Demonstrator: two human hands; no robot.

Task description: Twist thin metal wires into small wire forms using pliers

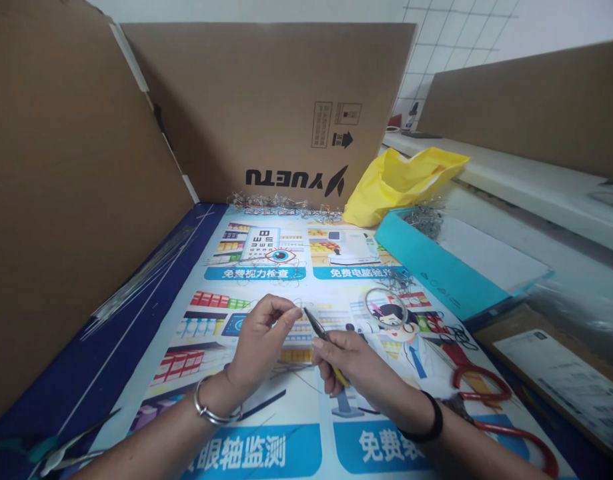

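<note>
My left hand (259, 343) is closed in a pinch on a thin wire piece (299, 305), held just above the printed poster (266, 253) that covers the table. My right hand (349, 363) grips small yellow-handled pliers (322, 333), their tips pointing up-left at the wire in my left fingers. The two hands almost touch at the middle of the poster. A silver bangle sits on my left wrist and a black band on my right wrist.
Cardboard walls (266, 107) stand behind and to the left. A yellow bag (401, 180), a teal folder (436, 263), heaps of wire pieces (276, 201), a glass lens (385, 307) and red-handled pliers (486, 393) lie around. Straight wires (136, 280) rest at left.
</note>
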